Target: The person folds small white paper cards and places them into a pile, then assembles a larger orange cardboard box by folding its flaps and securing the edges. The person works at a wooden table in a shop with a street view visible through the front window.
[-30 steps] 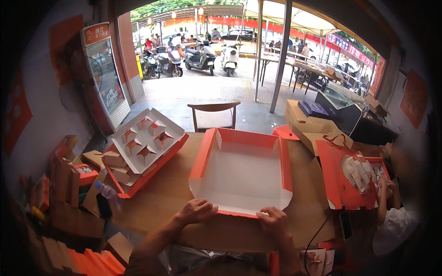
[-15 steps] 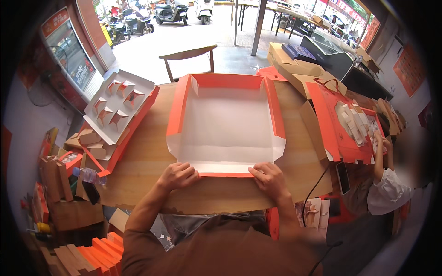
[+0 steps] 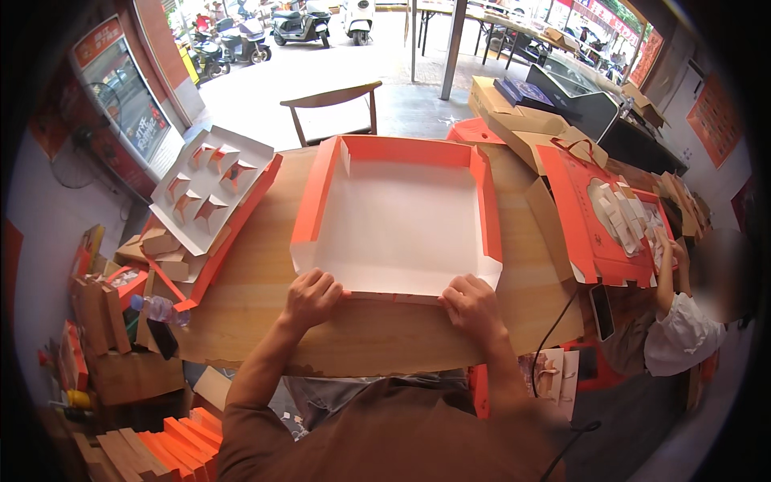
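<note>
A shallow cardboard box [image 3: 411, 217], red on its walls and white inside, lies open side up on the wooden table [image 3: 241, 321] in front of me. My left hand [image 3: 313, 298] is closed on the near left part of its front wall. At the near right, my right hand [image 3: 471, 305] grips the same wall with curled fingers. The front wall stands up between the two hands. The far wall and both side walls are folded upward, with side flaps at the near corners. My fingertips are partly hidden behind the front wall.
At the left, a white tray with cut-out flaps [image 3: 201, 229] lies on a red box. A plastic bottle [image 3: 163, 310] and a phone [image 3: 161, 339] sit at the left edge. To the right, a person's hand [image 3: 676, 255] works by another red box [image 3: 585, 255]. A chair [image 3: 336, 103] stands beyond.
The front wall has been folded up further, from leaning outward to more upright. Both hands have moved slightly away from me with it. The box has turned a little.
</note>
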Demonstrator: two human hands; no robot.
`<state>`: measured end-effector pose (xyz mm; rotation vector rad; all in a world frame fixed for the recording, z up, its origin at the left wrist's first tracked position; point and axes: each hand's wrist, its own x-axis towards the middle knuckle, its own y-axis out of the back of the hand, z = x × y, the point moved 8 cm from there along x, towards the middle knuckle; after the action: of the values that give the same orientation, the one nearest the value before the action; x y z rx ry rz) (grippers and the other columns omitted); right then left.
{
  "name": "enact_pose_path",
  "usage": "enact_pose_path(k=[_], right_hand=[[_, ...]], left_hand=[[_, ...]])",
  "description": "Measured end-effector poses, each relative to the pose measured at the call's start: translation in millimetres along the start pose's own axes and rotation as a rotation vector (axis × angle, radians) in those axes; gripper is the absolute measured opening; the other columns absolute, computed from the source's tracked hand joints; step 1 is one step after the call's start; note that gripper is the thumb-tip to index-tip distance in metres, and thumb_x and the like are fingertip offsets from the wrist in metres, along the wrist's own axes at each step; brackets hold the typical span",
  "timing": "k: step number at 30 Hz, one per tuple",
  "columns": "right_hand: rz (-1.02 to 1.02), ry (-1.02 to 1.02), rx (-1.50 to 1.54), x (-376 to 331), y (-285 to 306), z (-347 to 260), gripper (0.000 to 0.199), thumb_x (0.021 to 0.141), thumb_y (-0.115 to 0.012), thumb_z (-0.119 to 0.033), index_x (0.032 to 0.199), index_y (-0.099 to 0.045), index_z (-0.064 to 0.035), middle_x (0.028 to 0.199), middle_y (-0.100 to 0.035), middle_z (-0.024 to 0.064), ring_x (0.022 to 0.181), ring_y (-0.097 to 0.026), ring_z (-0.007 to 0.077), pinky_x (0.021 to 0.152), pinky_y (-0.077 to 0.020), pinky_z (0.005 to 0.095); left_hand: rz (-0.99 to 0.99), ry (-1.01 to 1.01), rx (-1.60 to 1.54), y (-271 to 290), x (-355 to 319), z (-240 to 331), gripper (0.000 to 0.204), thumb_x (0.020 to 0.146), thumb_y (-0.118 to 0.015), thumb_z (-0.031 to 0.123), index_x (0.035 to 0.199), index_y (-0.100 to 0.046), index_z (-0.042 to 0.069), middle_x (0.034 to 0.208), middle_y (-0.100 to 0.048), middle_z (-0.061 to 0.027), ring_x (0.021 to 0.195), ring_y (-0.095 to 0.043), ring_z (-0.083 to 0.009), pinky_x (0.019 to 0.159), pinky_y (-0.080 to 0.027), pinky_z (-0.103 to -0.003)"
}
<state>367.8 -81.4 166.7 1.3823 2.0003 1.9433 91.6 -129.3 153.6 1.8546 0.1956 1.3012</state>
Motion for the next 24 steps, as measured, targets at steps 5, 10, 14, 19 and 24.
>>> enact_pose_path(k=[5,10,14,19,24], right_hand=[[-0.143,-0.032,0.038,6.2,-11.7,5.9,0.017,0.093,-0.071,-0.019,0.083,-0.063,-0.0077,0.075,-0.06,0.0092,0.081,-0.061,0.0301,0.072,-0.0501,0.0432],[-0.209,-0.237,0.098,5.5,-25.4,13.1,0.015,0.093,-0.069,-0.021,0.089,-0.064,-0.0083,0.078,-0.062,0.0097,0.081,-0.061,0.0319,0.076,-0.0502,0.0459],[-0.158,-0.23,0.051,-2.9,-41.2,18.2,0.014,0.093,-0.071,-0.022,0.094,-0.065,-0.0086,0.087,-0.064,0.0095,0.087,-0.062,0.032,0.077,-0.0501,0.046],[-0.066,-0.207,0.068,-1.7,-34.9,10.3,0.013,0.091,-0.074,-0.019,0.091,-0.067,-0.0087,0.094,-0.065,0.0075,0.091,-0.063,0.031,0.077,-0.0502,0.0449],[-0.051,-0.199,0.084,-1.8,-37.6,11.5,0.018,0.09,-0.078,-0.022,0.083,-0.069,-0.0091,0.088,-0.064,0.0064,0.087,-0.062,0.0286,0.076,-0.05,0.0432]], left_hand=[[-0.164,0.168,-0.079,-12.0,-9.7,-7.7,0.033,0.097,-0.07,0.027,0.073,-0.055,0.01,0.067,-0.055,-0.0048,0.059,-0.058,-0.0263,0.054,-0.048,-0.038],[-0.413,0.399,-0.237,-28.5,-13.2,-17.5,0.033,0.099,-0.067,0.029,0.074,-0.059,0.008,0.076,-0.065,-0.011,0.068,-0.067,-0.0334,0.061,-0.053,-0.046],[-0.486,0.459,-0.289,-34.4,-13.5,-19.4,0.029,0.098,-0.068,0.028,0.079,-0.064,0.007,0.077,-0.066,-0.0117,0.071,-0.068,-0.0345,0.066,-0.055,-0.048],[-0.371,0.466,-0.227,-23.8,-3.9,-20.1,0.028,0.094,-0.074,0.031,0.079,-0.068,0.007,0.081,-0.066,-0.0085,0.078,-0.068,-0.0305,0.068,-0.055,-0.046],[-0.356,0.214,-0.232,-34.6,-15.5,-11.7,0.033,0.087,-0.08,0.037,0.082,-0.067,0.008,0.089,-0.066,-0.0062,0.087,-0.067,-0.0265,0.07,-0.056,-0.042]])
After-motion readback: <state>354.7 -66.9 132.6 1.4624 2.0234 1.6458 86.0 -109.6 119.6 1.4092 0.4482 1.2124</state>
